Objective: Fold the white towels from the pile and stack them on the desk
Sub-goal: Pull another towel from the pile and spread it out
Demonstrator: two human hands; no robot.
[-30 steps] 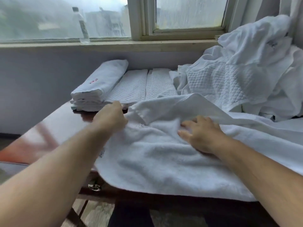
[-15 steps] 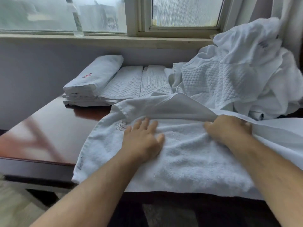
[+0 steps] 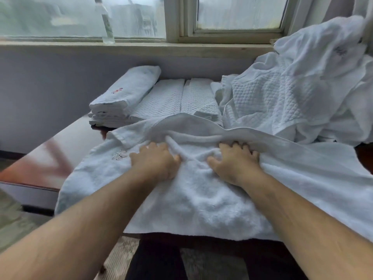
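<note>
Both hands press a white terry towel (image 3: 201, 199) spread over the worktop's (image 3: 50, 158) near edge — left hand (image 3: 155, 160) curled into its ridge, right hand (image 3: 234, 160) clawing the cloth. Folded towels (image 3: 125, 98) sit at eleven o'clock — the unfolded pile (image 3: 292, 87) at one.

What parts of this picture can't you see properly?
All in the head view:
- Fingertips of the left hand and right hand: buried in folds of the towel.
- The desk under the towel: covered.
- The pile: cut off by the right edge.
- The red mark on the folded stack: too small to read.
- The bottle top: cut off, blurred.
</note>
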